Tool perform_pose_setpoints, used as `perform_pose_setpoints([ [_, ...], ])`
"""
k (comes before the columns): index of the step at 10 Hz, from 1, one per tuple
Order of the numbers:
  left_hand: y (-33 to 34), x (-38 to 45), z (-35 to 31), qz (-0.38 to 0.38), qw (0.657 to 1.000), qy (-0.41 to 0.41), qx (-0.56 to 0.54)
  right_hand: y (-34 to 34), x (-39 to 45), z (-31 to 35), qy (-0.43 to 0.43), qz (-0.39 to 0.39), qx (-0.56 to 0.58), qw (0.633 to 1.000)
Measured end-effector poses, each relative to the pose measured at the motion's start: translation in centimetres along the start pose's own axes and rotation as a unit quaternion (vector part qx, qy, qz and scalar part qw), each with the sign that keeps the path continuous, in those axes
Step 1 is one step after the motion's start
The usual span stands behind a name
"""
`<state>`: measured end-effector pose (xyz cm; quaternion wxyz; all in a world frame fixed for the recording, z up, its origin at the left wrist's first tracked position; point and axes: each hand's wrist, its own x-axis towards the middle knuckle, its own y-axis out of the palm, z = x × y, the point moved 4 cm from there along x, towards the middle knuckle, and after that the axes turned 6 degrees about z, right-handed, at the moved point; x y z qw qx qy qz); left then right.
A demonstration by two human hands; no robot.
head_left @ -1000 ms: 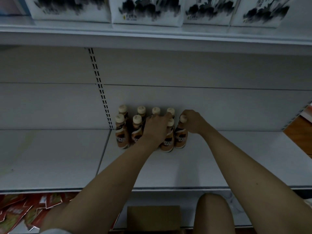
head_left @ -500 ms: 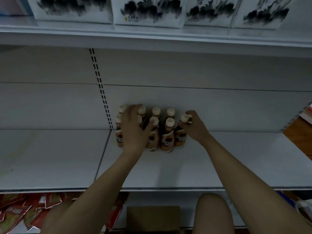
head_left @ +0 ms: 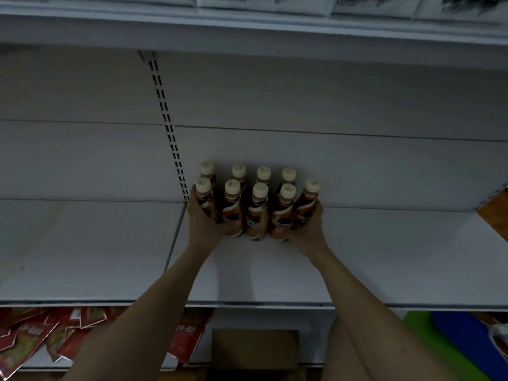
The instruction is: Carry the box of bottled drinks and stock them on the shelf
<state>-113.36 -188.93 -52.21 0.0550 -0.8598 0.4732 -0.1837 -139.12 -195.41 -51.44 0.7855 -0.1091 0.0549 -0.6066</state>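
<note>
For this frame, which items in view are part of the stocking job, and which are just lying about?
Part of the job:
bottles
shelf
cardboard box
left hand
right hand

Lying about:
red packets on the lower shelf
white packages on the upper shelf

Both bare arms reach forward, the left grip (head_left: 204,221) and right grip (head_left: 309,229) cupped inward facing each other, fingers curled, wrists slightly bent.
</note>
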Motion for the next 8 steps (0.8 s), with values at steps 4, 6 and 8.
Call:
perform_pose_setpoints([
  [4,0.0,-0.9,-1.2,0.023,0.998,-0.029,0.058,-0.1,0.2,-0.3,0.042,0.009,-0.038,0.998],
  [6,-0.7,-3.2,-1.9,0.015,0.986,-0.105,0.132,-0.6,-1.7,-0.1,0.165,0.024,-0.11,0.98],
  [8,-1.5,-5.5,-3.1,0.072,0.962,-0.105,0.242,-0.4,-3.9,3.5,0.088,0.06,-0.215,0.971],
])
